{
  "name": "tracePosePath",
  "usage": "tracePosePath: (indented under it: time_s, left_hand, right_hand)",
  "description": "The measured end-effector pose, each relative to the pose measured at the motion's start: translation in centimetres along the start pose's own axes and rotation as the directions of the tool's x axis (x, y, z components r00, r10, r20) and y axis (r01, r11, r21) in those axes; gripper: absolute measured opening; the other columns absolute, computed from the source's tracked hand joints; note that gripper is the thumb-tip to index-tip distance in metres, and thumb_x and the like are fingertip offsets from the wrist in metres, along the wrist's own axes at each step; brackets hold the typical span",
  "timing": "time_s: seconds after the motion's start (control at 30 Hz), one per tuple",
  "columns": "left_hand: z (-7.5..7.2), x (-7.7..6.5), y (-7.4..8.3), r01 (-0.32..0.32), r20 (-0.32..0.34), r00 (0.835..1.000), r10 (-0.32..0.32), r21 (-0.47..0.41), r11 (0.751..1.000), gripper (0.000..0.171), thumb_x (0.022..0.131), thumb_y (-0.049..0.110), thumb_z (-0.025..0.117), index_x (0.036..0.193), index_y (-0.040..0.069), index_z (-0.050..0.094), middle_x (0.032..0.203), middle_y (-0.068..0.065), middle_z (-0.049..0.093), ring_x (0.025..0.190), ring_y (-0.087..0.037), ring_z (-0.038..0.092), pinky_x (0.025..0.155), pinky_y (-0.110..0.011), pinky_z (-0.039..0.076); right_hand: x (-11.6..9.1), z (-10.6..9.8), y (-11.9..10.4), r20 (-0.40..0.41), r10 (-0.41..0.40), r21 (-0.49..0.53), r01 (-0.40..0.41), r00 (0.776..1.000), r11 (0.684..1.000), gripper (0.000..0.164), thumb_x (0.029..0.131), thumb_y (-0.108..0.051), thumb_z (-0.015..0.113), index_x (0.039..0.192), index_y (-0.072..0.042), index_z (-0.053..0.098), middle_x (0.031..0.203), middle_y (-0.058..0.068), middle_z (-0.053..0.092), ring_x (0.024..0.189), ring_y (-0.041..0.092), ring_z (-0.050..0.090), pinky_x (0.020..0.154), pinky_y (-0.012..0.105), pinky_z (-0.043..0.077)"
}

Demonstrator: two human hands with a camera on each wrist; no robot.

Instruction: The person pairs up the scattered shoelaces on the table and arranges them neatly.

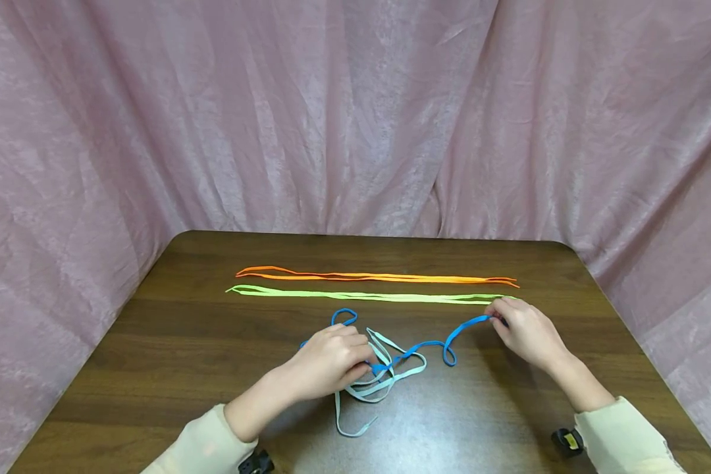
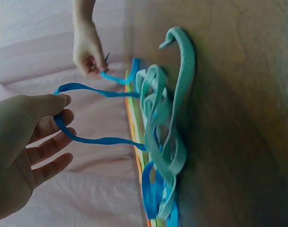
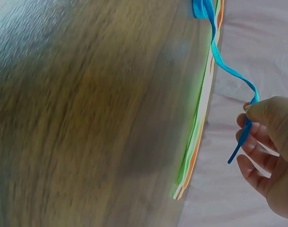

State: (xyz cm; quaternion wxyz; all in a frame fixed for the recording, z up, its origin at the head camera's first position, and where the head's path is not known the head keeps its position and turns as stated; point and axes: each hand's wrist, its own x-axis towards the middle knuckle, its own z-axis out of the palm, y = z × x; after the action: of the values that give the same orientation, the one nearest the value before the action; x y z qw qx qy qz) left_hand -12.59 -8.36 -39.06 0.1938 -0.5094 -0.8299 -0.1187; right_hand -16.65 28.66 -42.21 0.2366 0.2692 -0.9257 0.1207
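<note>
A blue shoelace (image 1: 426,343) winds across the table, partly over a loosely heaped pale mint shoelace (image 1: 411,370). My right hand (image 1: 527,331) pinches the blue lace close to one end, whose tip (image 3: 233,155) pokes out past the fingers in the right wrist view. Between thumb and forefinger, my left hand (image 1: 332,359) holds a raised loop of the same blue lace (image 2: 103,140) above the heap. In the head view that hand covers part of both laces. One free end of the mint lace (image 1: 355,434) curves toward the near side.
Beyond the hands, a lime-green shoelace (image 1: 355,295) lies stretched sideways, doubled. Just behind it an orange shoelace (image 1: 379,277) runs parallel. The brown wooden table (image 1: 154,368) ends at a pink curtain (image 1: 332,118) at the back.
</note>
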Motion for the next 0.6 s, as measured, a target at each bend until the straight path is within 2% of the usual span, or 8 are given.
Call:
tracePosePath:
  time_s: [0.27,0.47,0.6]
  left_hand:
    - [-1.0,-1.5,-2.1,0.1,-0.012,0.995,-0.101,-0.038,0.994,0.007,0.078,0.018,0.07,0.082,0.019,0.066,0.078,0.011,0.059,0.071,-0.007,0.05,0.066,-0.023,0.041]
    - [-1.7,-2.9,-3.5,0.185,-0.021,0.982,-0.186,-0.046,0.982,0.008,0.077,0.016,0.072,0.082,0.019,0.066,0.078,0.011,0.06,0.072,-0.007,0.05,0.067,-0.024,0.043]
    - [-2.2,-3.7,-4.3,0.233,-0.024,0.972,-0.234,-0.045,0.971,0.01,0.076,0.015,0.073,0.081,0.02,0.066,0.076,0.013,0.058,0.07,-0.005,0.048,0.064,-0.022,0.041]
  right_hand:
    - [-0.7,-0.6,0.9,0.004,0.044,-0.02,-0.044,0.999,0.999,0.021,0.068,0.001,0.073,0.081,-0.012,0.063,0.073,-0.006,0.059,0.06,0.007,0.046,0.05,0.026,0.038]
    - [-1.3,-1.0,2.0,0.005,0.084,-0.032,-0.084,0.996,0.996,0.022,0.067,0.001,0.073,0.08,-0.012,0.062,0.069,-0.009,0.052,0.059,0.006,0.046,0.048,0.024,0.037]
    - [-1.7,-1.2,2.7,0.005,0.102,-0.035,-0.101,0.995,0.994,0.021,0.067,0.002,0.072,0.081,-0.012,0.063,0.07,-0.008,0.054,0.059,0.007,0.047,0.048,0.024,0.037]
